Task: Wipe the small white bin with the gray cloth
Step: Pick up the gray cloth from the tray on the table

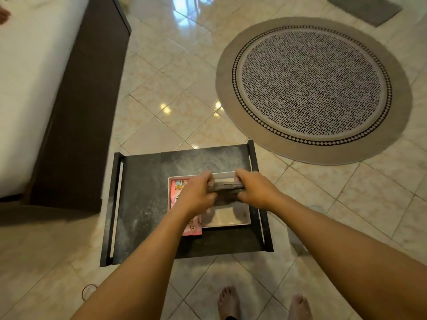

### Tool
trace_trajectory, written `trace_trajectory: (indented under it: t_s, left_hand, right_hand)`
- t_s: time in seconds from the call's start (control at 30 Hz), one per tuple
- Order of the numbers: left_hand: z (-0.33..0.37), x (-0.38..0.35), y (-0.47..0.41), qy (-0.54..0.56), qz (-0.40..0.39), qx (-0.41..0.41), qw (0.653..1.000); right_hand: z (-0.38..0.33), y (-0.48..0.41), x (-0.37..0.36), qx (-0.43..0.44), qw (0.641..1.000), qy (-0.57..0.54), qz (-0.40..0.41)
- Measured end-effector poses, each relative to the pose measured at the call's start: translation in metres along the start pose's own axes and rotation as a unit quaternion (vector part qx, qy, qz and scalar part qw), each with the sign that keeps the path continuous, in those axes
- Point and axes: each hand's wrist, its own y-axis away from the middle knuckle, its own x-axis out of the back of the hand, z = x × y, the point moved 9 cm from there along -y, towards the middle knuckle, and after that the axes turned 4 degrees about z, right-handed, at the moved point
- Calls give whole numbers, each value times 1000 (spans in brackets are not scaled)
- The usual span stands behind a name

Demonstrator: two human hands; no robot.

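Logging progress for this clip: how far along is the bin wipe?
Done: the gray cloth is picked up, stretched between the left hand and right hand above the small white bin on the dark table.
In hand: cloth held over the bin; contact unclear.
Left: the wiping itself. A pink packet sits at the bin's left side, under the left hand, and may obstruct.

The bin (231,218) sits on the table (143,192), bed (27,88) far left, rug (314,88) behind right.
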Motion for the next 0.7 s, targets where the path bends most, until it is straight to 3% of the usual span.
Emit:
trace_trajectory:
  t_s: [0.1,0.2,0.4,0.47,0.57,0.7]
  left_hand:
    - [27,21,16,152,21,39,987]
    - [56,27,30,296,17,92,951]
    - [138,4,49,351,-13,85,933]
    - [163,-11,53,365,-20,77,928]
    - [189,-44,56,376,-16,82,923]
    - [208,-86,57,377,38,81,922]
  right_hand:
    - [-1,22,49,-15,994,-96,42]
    - [7,49,98,-50,972,-216,80]
    - [42,109,168,-61,886,-440,129]
    - [62,127,186,-62,874,-460,146]
    - [94,148,201,-61,883,-440,151]
    - [142,167,190,-67,908,-404,87]
